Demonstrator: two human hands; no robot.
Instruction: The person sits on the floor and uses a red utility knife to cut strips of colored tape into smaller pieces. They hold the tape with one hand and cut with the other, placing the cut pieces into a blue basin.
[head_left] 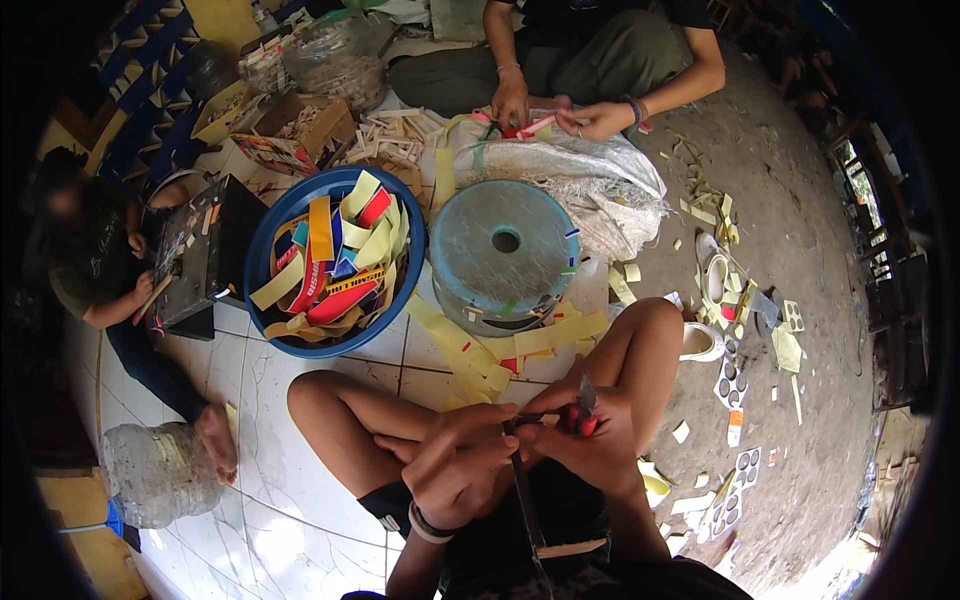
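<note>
I sit cross-legged on a tiled floor with both hands close together over my lap. My right hand grips a small tool with red handles, its metal tip pointing up. My left hand pinches a long thin dark strip that runs down toward my lap, next to a pale wooden stick. The two hands touch at the strip's upper end. A band sits on my left wrist.
A blue basin full of coloured paper strips and a round grey metal disc stand before my knees. Yellow strips litter the floor. One person sits opposite, another at left. A plastic jug lies at lower left.
</note>
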